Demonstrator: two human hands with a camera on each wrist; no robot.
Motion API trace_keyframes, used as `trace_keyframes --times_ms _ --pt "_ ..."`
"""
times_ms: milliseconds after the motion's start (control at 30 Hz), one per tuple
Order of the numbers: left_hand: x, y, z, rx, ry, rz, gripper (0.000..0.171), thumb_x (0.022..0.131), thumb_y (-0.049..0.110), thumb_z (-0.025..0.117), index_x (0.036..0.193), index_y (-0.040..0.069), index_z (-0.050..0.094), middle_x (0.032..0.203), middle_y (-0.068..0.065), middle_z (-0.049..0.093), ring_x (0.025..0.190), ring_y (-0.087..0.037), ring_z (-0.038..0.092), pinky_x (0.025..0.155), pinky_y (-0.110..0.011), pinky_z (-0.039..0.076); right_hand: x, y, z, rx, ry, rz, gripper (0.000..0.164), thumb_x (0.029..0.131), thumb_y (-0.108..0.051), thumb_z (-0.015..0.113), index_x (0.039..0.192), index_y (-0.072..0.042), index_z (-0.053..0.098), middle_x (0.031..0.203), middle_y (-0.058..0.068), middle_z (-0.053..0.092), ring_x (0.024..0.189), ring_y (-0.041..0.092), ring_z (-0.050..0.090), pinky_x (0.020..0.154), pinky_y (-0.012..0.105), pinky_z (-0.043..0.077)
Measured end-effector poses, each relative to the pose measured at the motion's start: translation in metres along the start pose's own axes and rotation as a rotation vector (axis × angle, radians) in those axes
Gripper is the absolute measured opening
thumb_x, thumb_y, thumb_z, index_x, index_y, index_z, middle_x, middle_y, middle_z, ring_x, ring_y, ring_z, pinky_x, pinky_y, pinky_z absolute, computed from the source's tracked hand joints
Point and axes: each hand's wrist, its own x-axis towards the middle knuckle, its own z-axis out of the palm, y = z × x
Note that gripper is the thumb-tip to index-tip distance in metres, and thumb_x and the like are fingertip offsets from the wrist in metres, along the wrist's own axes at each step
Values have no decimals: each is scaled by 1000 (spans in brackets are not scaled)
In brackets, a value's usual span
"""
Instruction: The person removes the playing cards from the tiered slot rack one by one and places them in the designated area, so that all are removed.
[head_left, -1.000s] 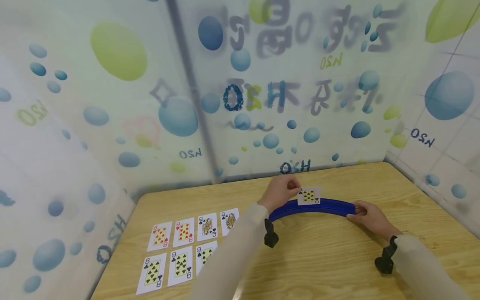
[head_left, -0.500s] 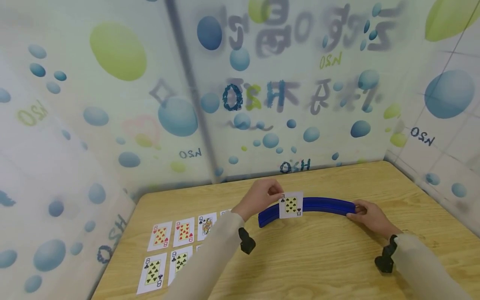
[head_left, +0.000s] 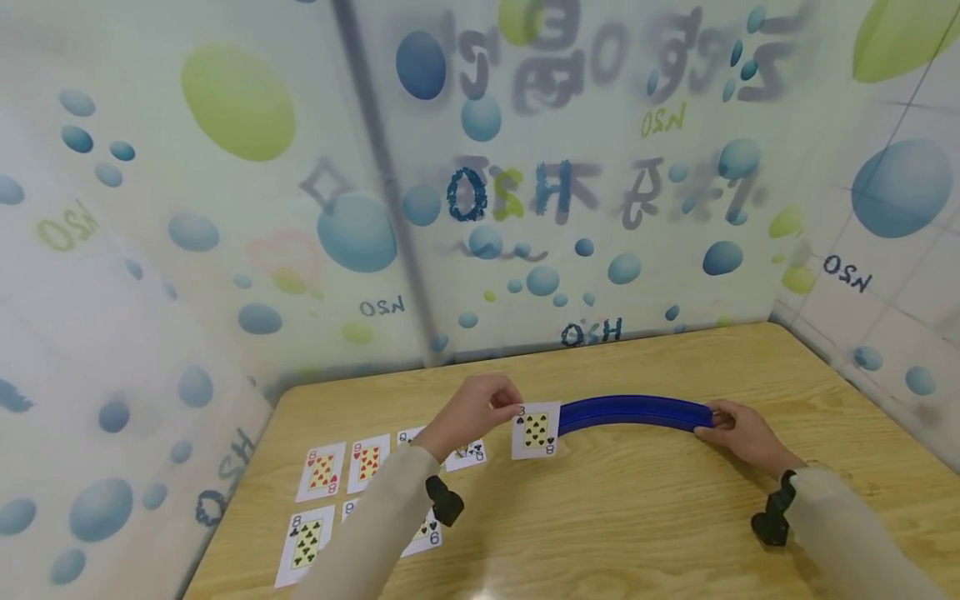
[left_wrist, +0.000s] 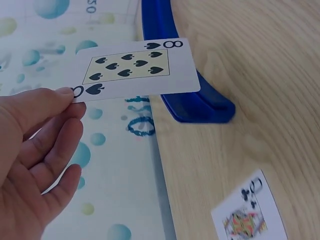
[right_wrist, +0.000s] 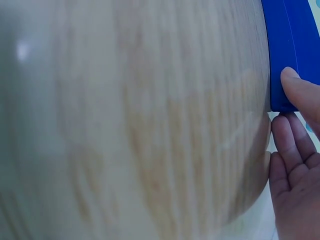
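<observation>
Between thumb and fingers, my left hand (head_left: pixel 476 407) pinches the eight of spades (head_left: pixel 536 432) by one corner. In the head view this card hangs face-on in front of the left end of a curved blue card holder (head_left: pixel 637 410). The left wrist view shows the eight of spades (left_wrist: pixel 130 67) above the holder (left_wrist: pixel 200 107), overlapping it. My right hand (head_left: pixel 742 433) grips the holder's right end. In the right wrist view its thumb (right_wrist: pixel 300 90) lies on the blue plastic, with the fingers below the end.
Rows of face-up playing cards lie at the table's left, among them the eight of hearts (head_left: pixel 321 472), eight of clubs (head_left: pixel 303 546) and queen of clubs (head_left: pixel 468 452). My left sleeve hides some. A patterned wall (head_left: pixel 510 292) stands behind the wooden table (head_left: pixel 637 517).
My left hand has carried the eight of spades leftward along the holder and down, from near its middle to its left end. The right hand and holder have stayed in place.
</observation>
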Motion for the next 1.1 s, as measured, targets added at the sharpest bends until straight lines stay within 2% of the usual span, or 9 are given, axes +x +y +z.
trace_keyframes --times_ms 367,600,900,1100 --pt "-36 -33 -17 15 1 -18 6 88 15 63 87 9 65 79 7 61 72 -8 56 65 -26 48 0 0 0 -8 -7 7 56 85 -22 66 118 17 45 99 25 55 87 31 54 71 39 46" --pt "-54 -45 -21 23 25 -67 8 86 15 64 87 7 65 78 6 61 70 -9 56 63 -26 47 0 -1 0 -4 -7 13 54 85 -22 66 116 17 45 98 25 55 87 32 54 71 40 47" --pt "-70 -58 -17 -49 -5 -140 4 86 11 64 87 7 66 78 3 62 70 -10 58 62 -26 48 1 1 0 -11 -9 20 56 85 -23 66 118 17 44 99 26 54 87 32 54 71 40 47" --pt "-76 -65 -10 -32 -3 -161 6 82 10 68 81 5 66 75 3 62 67 -10 58 59 -24 48 0 -1 0 -4 -3 19 56 85 -22 66 118 18 44 99 26 55 87 33 54 71 41 47"
